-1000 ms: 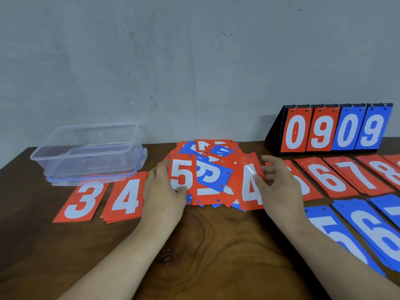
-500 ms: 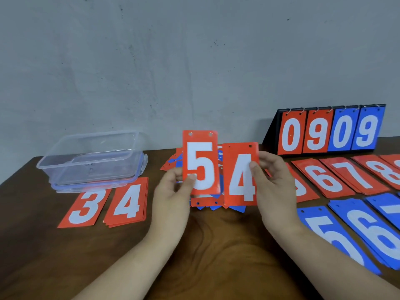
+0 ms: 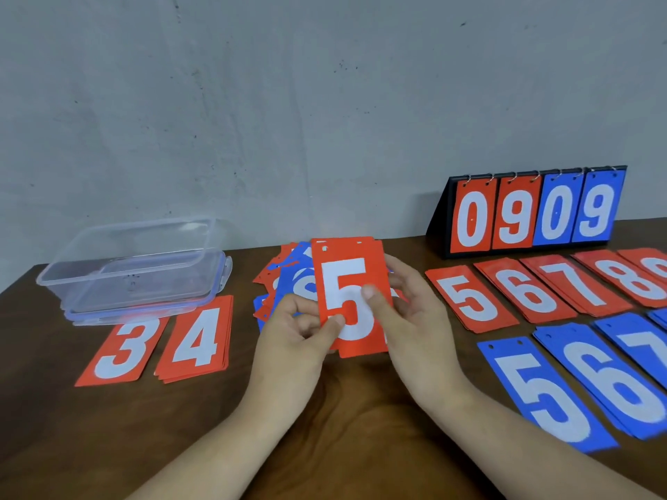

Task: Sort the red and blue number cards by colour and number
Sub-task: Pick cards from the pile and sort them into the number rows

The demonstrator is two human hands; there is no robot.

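Note:
Both hands hold a red 5 card [image 3: 346,279] upright above the table's middle; another red card sits hidden behind it. My left hand [image 3: 299,337] pinches its lower left edge, and my right hand [image 3: 408,319] grips it with the thumb across the front. Behind lies a mixed pile of red and blue cards [image 3: 288,279]. Sorted red cards lie flat: a 3 [image 3: 122,350] and a 4 stack [image 3: 196,341] on the left, a 5 [image 3: 469,301], 6 [image 3: 530,292], 7 [image 3: 584,279] and 8 [image 3: 631,276] on the right. Blue 5 [image 3: 545,395], 6 [image 3: 613,380] and 7 [image 3: 649,341] lie in front.
A clear plastic box [image 3: 133,268] stands on its lid at the back left. A black flip scoreboard [image 3: 534,211] showing 0 9 0 9 stands at the back right. The brown wooden table [image 3: 343,409] ends at a grey wall.
The red 5 and red 4 were lifted off the pile in separate hands, then brought together; the 5 now covers the 4 and both hands hold the pair.

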